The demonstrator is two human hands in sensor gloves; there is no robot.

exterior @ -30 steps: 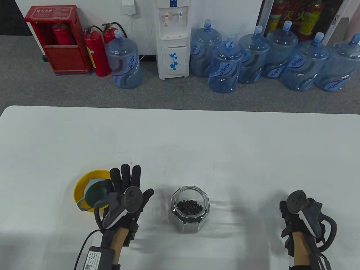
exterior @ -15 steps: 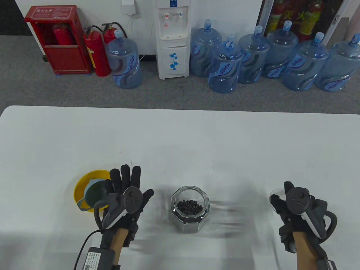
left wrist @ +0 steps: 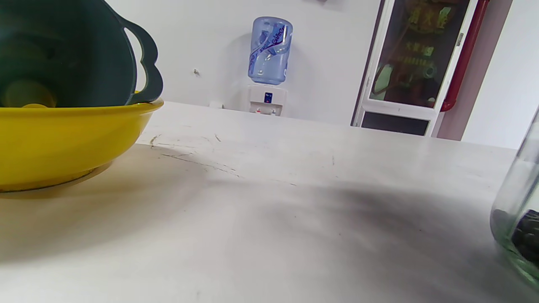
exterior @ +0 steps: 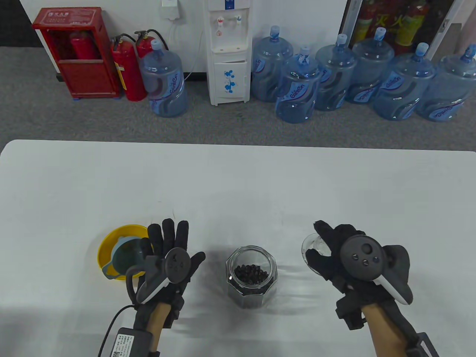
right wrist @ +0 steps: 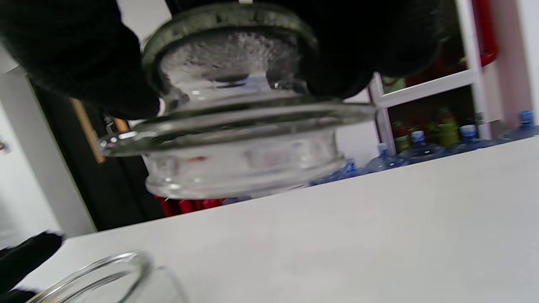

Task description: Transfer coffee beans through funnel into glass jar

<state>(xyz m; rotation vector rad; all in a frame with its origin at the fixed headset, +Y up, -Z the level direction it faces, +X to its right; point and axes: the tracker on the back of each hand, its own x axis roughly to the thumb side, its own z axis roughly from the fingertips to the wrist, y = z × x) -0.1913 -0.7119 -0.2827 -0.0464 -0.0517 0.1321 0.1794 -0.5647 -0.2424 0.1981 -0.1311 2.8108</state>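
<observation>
We judge the transfer done: coffee beans (exterior: 251, 274) lie in the open glass jar (exterior: 251, 277), funnel (exterior: 124, 256) parked in the yellow bowl (exterior: 111, 241) at nine o'clock. Our right hand (exterior: 349, 260) grips the glass lid (exterior: 310, 247) at three o'clock, unplaced; left hand (exterior: 169, 256) rests, fingers spread.

Light: bright, even, from overhead.
Shadows: soft, dark beside the jar (exterior: 252, 276) and under the left hand (exterior: 169, 262).
Blur: right wrist view smeared; glass lid (right wrist: 240, 109) close, soft.
Glare: mild sheen on the table (exterior: 238, 186).
</observation>
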